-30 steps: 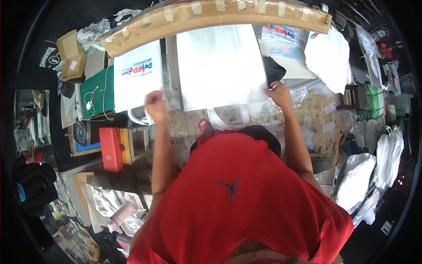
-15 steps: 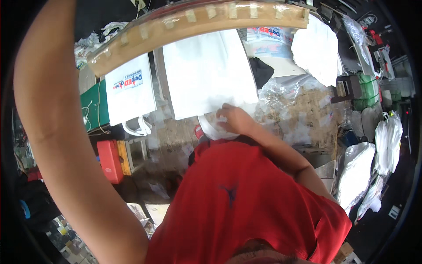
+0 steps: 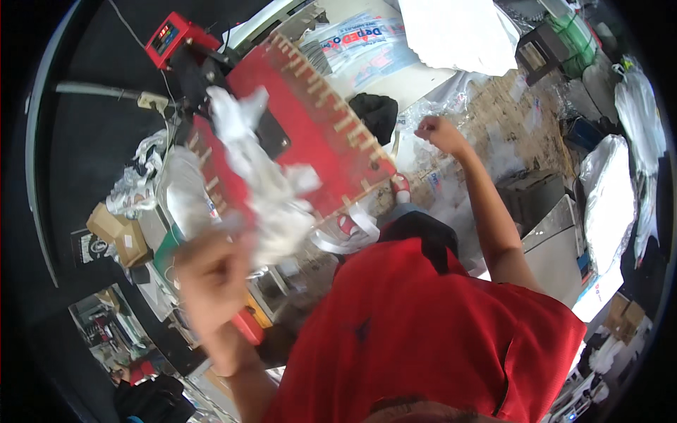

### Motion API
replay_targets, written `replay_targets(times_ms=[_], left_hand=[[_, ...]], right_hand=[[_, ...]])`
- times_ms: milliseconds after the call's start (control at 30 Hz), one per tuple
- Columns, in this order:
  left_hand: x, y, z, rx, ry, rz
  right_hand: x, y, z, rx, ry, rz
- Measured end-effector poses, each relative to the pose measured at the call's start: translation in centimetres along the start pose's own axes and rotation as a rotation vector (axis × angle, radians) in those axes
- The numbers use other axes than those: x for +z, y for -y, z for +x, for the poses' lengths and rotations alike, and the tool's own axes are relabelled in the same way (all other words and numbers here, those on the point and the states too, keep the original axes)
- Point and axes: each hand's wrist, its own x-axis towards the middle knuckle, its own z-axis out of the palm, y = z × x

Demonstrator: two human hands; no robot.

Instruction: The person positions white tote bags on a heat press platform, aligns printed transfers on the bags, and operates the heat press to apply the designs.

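Note:
My left hand (image 3: 215, 275), smeared by motion, is low beside a crumpled white cloth (image 3: 271, 190); whether its fingers hold anything cannot be made out. That cloth lies over a red press plate (image 3: 317, 148) with taped, wood-coloured edges. A white strap loop (image 3: 345, 240) sticks out from under the plate's near edge, while the rest of the bag is hidden. Off the plate's right side hangs my right hand (image 3: 441, 134), fingers curled closed with nothing visible in them. Next to it is a bunched black cloth (image 3: 376, 116).
A red control box (image 3: 171, 41) sits at the back left. White sheets (image 3: 458, 35) and a printed plastic package (image 3: 363, 42) lie behind the plate. Clear plastic scraps litter the worn tabletop (image 3: 486, 113). Wrapped white bundles (image 3: 608, 201) stand right; a cardboard box (image 3: 120, 236) is left.
My left arm has come down from high on the left. The red plate now covers where the large white bag lay. My right hand has left the bag's strap. The view has turned.

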Motion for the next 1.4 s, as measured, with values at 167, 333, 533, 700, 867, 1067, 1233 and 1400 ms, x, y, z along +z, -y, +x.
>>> replay_targets(times_ms=[167, 333, 533, 700, 867, 1067, 1233, 1400], left_hand=[[14.9, 8.3, -2.3, 0.130, -0.073, 0.275], [15.8, 9.1, -1.7, 0.099, -0.126, 0.211], [15.0, 9.4, -1.7, -0.018, -0.137, 0.105], [15.6, 10.2, -1.6, 0.113, -0.175, 0.127], [16.6, 10.9, -2.7, 0.115, -0.260, 0.145], [16.1, 10.3, -2.0, 0.148, -0.335, 0.246], [13.5, 8.7, -2.2, 0.023, -0.339, -0.016], [12.7, 10.4, -2.1, -0.104, -0.373, -1.155]], right_hand=[[3.5, 2.0, 10.8, -0.291, -0.188, -0.020], [5.5, 2.9, 23.0, -0.467, -0.175, -0.324], [7.2, 9.7, 29.8, -0.569, -0.044, -0.680], [5.7, 10.4, 29.5, -0.702, 0.002, -0.858], [1.5, 12.1, 24.3, -0.674, -0.301, -0.404], [0.0, 26.8, 3.0, -0.616, -0.585, 0.500], [2.7, 32.1, -4.1, -0.579, 0.090, 1.067], [8.3, 32.4, -7.4, -0.451, 0.373, 1.196]])
